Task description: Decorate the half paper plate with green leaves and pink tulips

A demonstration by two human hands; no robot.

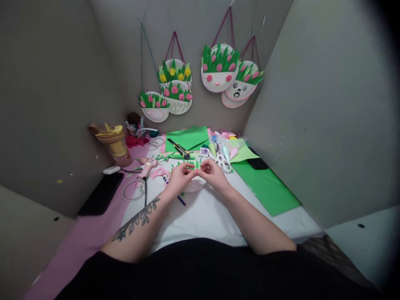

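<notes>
My left hand (182, 176) and my right hand (214, 174) meet over the middle of the table, fingertips pinched together. Between them shows a small pink paper piece (196, 170), its shape mostly covered by my fingers. Just below lies a white paper plate (194, 186), partly hidden by both hands. Green paper leaves (198, 164) stick up along its far side. A dark blue pen (181, 201) rests near my left wrist. To the left of my left hand are pink paper scraps (158, 172) and a pink glue gun (148, 167).
Beyond my hands lie a box cutter (178, 148), green paper (190, 137), scissors (222, 161) and piping bags (225, 149). A green sheet (265, 185) covers the right side. A black phone (101, 193) and a drink cup (117, 146) stand left. Decorated plates (218, 81) hang on the back wall.
</notes>
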